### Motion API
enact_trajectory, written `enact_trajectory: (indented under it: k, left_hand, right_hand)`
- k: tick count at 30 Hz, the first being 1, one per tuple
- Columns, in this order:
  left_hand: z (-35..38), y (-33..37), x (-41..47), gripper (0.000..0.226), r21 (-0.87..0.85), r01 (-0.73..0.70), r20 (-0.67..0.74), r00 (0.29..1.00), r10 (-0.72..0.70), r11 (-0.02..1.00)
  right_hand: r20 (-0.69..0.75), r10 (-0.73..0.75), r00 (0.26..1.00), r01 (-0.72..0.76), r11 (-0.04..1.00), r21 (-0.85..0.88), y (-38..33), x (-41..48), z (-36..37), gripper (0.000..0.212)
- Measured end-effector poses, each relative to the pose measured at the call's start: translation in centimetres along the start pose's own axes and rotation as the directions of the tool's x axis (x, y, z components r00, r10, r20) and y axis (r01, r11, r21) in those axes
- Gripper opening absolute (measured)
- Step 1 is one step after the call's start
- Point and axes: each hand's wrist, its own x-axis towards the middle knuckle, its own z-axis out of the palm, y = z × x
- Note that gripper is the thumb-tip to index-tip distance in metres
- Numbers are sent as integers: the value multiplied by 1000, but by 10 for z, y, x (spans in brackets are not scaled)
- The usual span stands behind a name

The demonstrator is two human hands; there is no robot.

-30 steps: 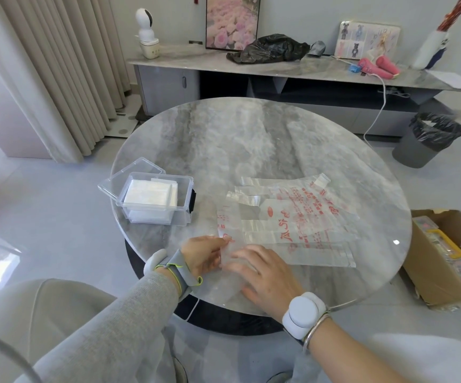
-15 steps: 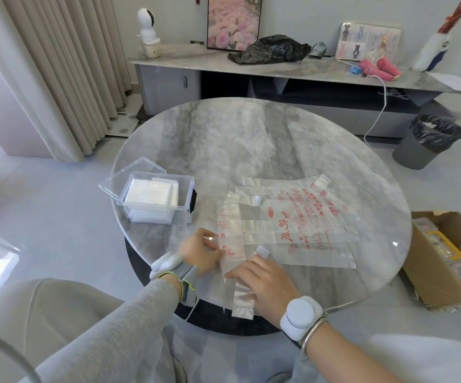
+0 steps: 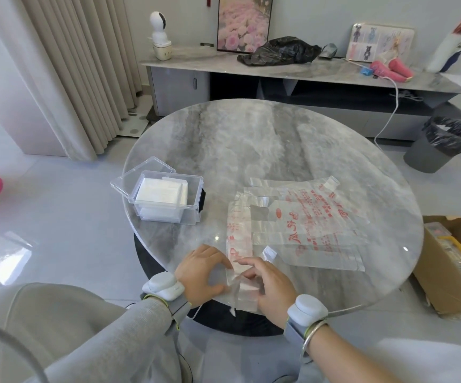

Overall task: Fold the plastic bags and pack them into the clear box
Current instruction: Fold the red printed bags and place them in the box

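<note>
Folding in progress. The clear rectangular plastic box [image 3: 194, 214], lid open, holds white folded bags [image 3: 163, 190]. Flat red-printed transparent bags [image 3: 317, 225] await folding on the round marble table [image 3: 251, 139]. At the table's near edge, the left hand [image 3: 201, 272] and right hand [image 3: 273, 290] pinch the narrow folded bag strip [image 3: 239, 241].

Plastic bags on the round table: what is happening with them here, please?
A person is folding a clear red-printed plastic bag, now a long narrow strip, on the round grey marble table. The left grip and right grip, both bare hands, pinch its near end at the table edge. More flat bags lie to the right. The open clear plastic box already holds folded white bags.
</note>
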Motion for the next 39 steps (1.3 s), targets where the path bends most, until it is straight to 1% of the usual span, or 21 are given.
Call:
enact_trajectory:
  k: [2,4,6,8,10,12,14,17,20,22,25,28,30,32,34,36,39]
  left_hand:
    - [1,2,1,32,7,-26,-36,999,26,1000]
    - [0,3,0,41,22,-53,-21,998,54,998]
    - [0,3,0,45,80,-105,3,994,105,991]
    - [0,1,-2,40,140,-153,-19,987,158,978]
    - [2,1,-3,29,217,-215,-56,971,232,952]
    - [3,1,-4,27,284,-254,-57,958,281,925]
    - [3,5,-4,28,319,-263,-69,952,299,911]
    - [6,6,-4,27,374,-273,-108,936,334,886]
    - [10,9,-5,28,449,-315,-116,907,404,836]
    - [11,11,-6,30,463,-344,-136,883,449,817]
    - [13,13,-7,30,468,-356,-171,862,478,809]
    - [15,16,-7,31,460,-330,-169,879,446,824]
    - [16,18,-7,31,410,-284,-181,906,382,867]
    - [15,19,-7,30,304,-206,-228,932,281,930]
    - [14,20,-6,38,197,-99,-280,948,153,975]
    - [17,21,-5,47,121,-7,-297,954,43,993]
    - [24,19,0,45,0,92,-305,948,-87,996]
  right_hand:
    - [25,18,1000,-19,999,49,1,0,1,74]
    - [55,15,998,-21,994,106,-1,0,-2,69]
    - [97,-3,995,-10,991,133,-3,-3,-5,66]
    - [118,-19,993,4,992,128,-2,-7,-8,77]
    - [99,-34,995,23,993,115,0,-11,-6,87]
    - [80,-48,996,39,993,112,1,-14,-4,86]
    - [43,-54,998,50,994,96,2,-17,-4,78]
    - [-10,-59,998,59,996,73,4,-15,-7,58]
    - [0,-26,1000,26,998,65,5,-14,-9,44]
    - [14,-10,1000,9,998,65,6,-14,-10,35]
    - [28,33,999,-36,995,96,5,-14,-14,32]
    - [46,92,995,-98,984,148,6,-12,-16,30]
    - [38,157,987,-162,967,198,7,-10,-16,27]
    - [13,222,975,-219,948,229,6,-8,-16,23]
    - [2,264,965,-255,929,268,4,-6,-16,16]
    - [-9,305,952,-290,914,283,2,-4,-15,15]
    - [-40,346,937,-324,908,264,1,1,-12,17]
